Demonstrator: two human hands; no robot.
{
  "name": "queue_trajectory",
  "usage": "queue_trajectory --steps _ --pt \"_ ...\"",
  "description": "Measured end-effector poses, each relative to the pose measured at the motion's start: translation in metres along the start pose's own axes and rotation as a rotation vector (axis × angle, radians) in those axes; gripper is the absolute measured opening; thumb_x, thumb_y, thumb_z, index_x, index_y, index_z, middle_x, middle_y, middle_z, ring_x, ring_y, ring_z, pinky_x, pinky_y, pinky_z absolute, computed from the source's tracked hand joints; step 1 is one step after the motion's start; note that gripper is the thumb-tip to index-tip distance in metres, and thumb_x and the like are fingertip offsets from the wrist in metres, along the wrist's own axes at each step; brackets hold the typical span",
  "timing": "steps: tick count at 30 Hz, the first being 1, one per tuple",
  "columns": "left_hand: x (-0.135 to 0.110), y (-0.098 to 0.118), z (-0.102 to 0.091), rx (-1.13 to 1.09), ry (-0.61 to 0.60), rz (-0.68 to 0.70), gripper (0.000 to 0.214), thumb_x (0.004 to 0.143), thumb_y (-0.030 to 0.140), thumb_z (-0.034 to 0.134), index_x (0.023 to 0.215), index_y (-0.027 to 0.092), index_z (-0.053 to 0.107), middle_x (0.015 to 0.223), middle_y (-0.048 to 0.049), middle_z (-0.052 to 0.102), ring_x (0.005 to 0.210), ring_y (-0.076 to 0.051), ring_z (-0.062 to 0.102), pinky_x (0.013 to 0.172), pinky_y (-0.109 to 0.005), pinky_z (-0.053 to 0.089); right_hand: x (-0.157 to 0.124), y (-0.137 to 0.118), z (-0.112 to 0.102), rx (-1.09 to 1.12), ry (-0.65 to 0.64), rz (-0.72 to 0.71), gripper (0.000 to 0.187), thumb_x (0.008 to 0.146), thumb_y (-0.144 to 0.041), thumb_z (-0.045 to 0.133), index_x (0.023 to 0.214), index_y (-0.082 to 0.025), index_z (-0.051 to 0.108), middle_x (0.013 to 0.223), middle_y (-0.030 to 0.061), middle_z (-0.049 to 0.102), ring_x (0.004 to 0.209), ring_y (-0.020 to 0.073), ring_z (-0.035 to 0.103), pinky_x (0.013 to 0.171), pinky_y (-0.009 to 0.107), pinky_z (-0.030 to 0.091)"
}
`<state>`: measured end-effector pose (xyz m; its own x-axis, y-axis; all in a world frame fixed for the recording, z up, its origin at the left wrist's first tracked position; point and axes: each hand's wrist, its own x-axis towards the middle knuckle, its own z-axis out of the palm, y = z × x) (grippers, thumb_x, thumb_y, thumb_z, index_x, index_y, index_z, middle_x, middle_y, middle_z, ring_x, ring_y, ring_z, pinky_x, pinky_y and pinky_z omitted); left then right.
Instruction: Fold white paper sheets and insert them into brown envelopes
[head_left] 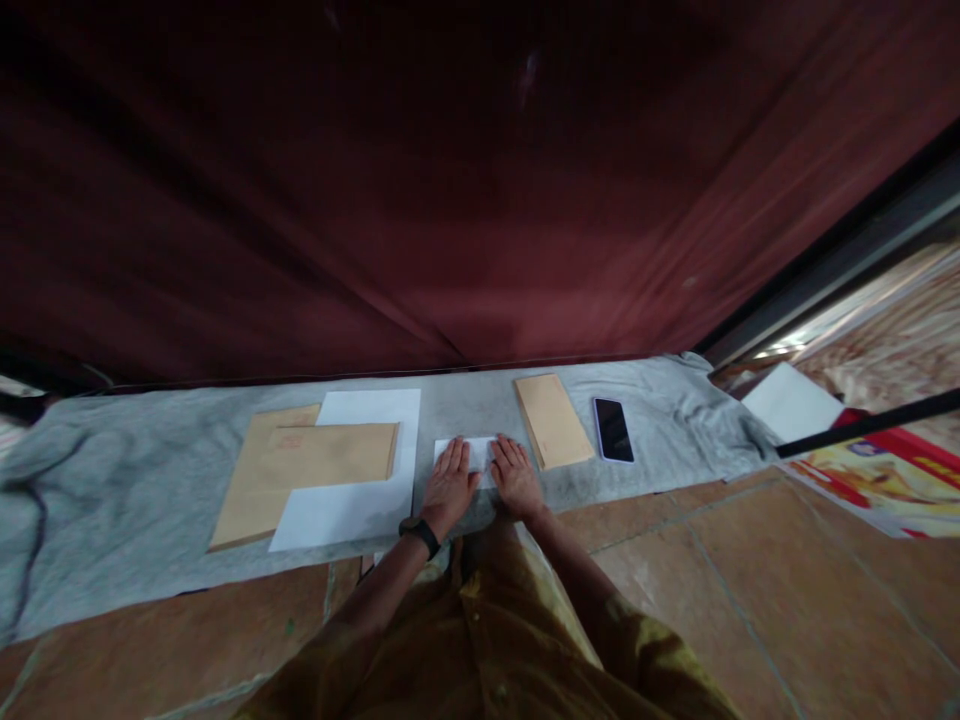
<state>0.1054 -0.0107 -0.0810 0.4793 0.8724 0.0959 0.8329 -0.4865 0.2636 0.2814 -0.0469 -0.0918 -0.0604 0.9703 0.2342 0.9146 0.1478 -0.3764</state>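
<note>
A small white piece of paper (pixel 481 455), apparently folded, lies on the grey cloth in front of me. My left hand (pixel 450 482) rests flat on its left part, fingers stretched out. On its right part lies my right hand (pixel 517 480), also flat with fingers extended. Parts of the paper are hidden under both hands. Just right of my right hand is a brown envelope (pixel 555 422). To the left, a stack of brown envelopes (pixel 334 455) overlaps a larger white sheet (pixel 375 405) and another brown envelope (pixel 251 485).
A phone (pixel 614 430) lies face up to the right of the single envelope. The grey cloth (pixel 135 500) covers the long surface, with a dark red curtain (pixel 480 200) behind it. A colourful printed package (pixel 885 475) and a white sheet (pixel 793 402) sit at the far right.
</note>
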Motion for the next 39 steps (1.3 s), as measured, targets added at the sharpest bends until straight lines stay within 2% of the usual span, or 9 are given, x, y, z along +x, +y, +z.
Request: queue_trajectory --steps 6,13,18,23,27,30,34,37,39 --pt "-0.004 -0.004 0.006 -0.014 0.045 0.019 0.065 0.1 0.04 0.039 0.152 0.001 0.036 0.16 -0.0224 0.036 0.152 -0.03 0.027 0.123 -0.046 0.028 0.014 -0.005 0.006 0.085 0.087 0.183 0.046 0.096 -0.016 0.043 0.14 -0.013 0.056 0.142 0.0141 0.059 0.13 0.026 0.053 0.111 0.043 0.041" --pt "-0.006 -0.005 0.013 -0.027 0.067 0.002 0.064 0.101 0.043 0.036 0.152 0.005 0.037 0.16 -0.0198 0.037 0.153 -0.028 0.026 0.123 -0.046 0.027 0.047 -0.01 0.008 0.377 0.17 0.472 0.044 0.082 -0.009 0.048 0.121 -0.012 0.068 0.108 0.0154 0.067 0.103 0.0269 0.063 0.098 0.04 0.048" --pt "-0.007 -0.007 0.013 -0.053 0.064 0.014 0.063 0.102 0.044 0.034 0.151 0.005 0.04 0.16 -0.019 0.038 0.152 -0.028 0.029 0.124 -0.046 0.027 0.058 -0.004 0.003 0.48 0.201 0.526 0.041 0.076 -0.011 0.049 0.113 -0.012 0.069 0.095 0.0109 0.066 0.087 0.0225 0.064 0.088 0.036 0.052" --pt "-0.009 -0.009 0.01 -0.105 0.076 0.02 0.06 0.102 0.041 0.038 0.151 0.007 0.04 0.159 -0.0192 0.04 0.151 -0.028 0.031 0.123 -0.049 0.031 0.05 -0.003 -0.004 0.627 0.175 0.562 0.035 0.076 -0.022 0.052 0.106 -0.016 0.07 0.086 0.0047 0.07 0.077 0.0193 0.066 0.074 0.031 0.056" --pt "-0.01 -0.004 0.003 -0.229 0.131 -0.015 0.056 0.102 0.04 0.04 0.147 0.008 0.044 0.156 -0.0203 0.043 0.15 -0.029 0.033 0.12 -0.053 0.034 0.039 -0.009 -0.016 0.757 0.085 0.536 0.029 0.079 -0.036 0.054 0.085 -0.015 0.073 0.065 0.0015 0.068 0.061 0.0187 0.063 0.054 0.027 0.052" --pt "-0.01 0.008 -0.012 -0.41 0.214 -0.082 0.052 0.103 0.039 0.038 0.146 0.011 0.045 0.157 -0.0188 0.042 0.15 -0.028 0.033 0.12 -0.055 0.034 0.034 -0.018 -0.037 0.794 0.101 0.517 0.037 0.084 -0.042 0.051 0.087 -0.014 0.075 0.067 0.003 0.069 0.062 0.0184 0.063 0.056 0.026 0.051" --pt "-0.003 0.038 -0.047 -0.804 0.222 -0.293 0.054 0.103 0.044 0.038 0.148 0.016 0.045 0.156 -0.0157 0.045 0.147 -0.025 0.04 0.119 -0.045 0.037 0.027 -0.046 -0.076 0.702 0.204 0.391 0.042 0.094 -0.043 0.047 0.108 -0.015 0.075 0.09 0.008 0.077 0.078 0.0219 0.07 0.067 0.029 0.055" --pt "0.002 0.057 -0.075 -1.171 0.189 -0.372 0.054 0.101 0.052 0.042 0.142 0.019 0.052 0.147 -0.0121 0.056 0.137 -0.024 0.052 0.113 -0.04 0.044 0.019 -0.075 -0.094 0.555 0.15 0.168 0.04 0.098 -0.033 0.044 0.126 -0.021 0.069 0.119 0.0092 0.073 0.1 0.0232 0.071 0.086 0.032 0.057" --pt "0.004 0.061 -0.084 -1.332 0.197 -0.412 0.054 0.097 0.058 0.046 0.13 0.018 0.062 0.134 -0.0117 0.067 0.127 -0.025 0.061 0.107 -0.038 0.049 0.012 -0.089 -0.095 0.472 0.117 0.031 0.042 0.099 -0.027 0.042 0.134 -0.021 0.064 0.132 0.0086 0.067 0.121 0.0232 0.064 0.102 0.034 0.053"
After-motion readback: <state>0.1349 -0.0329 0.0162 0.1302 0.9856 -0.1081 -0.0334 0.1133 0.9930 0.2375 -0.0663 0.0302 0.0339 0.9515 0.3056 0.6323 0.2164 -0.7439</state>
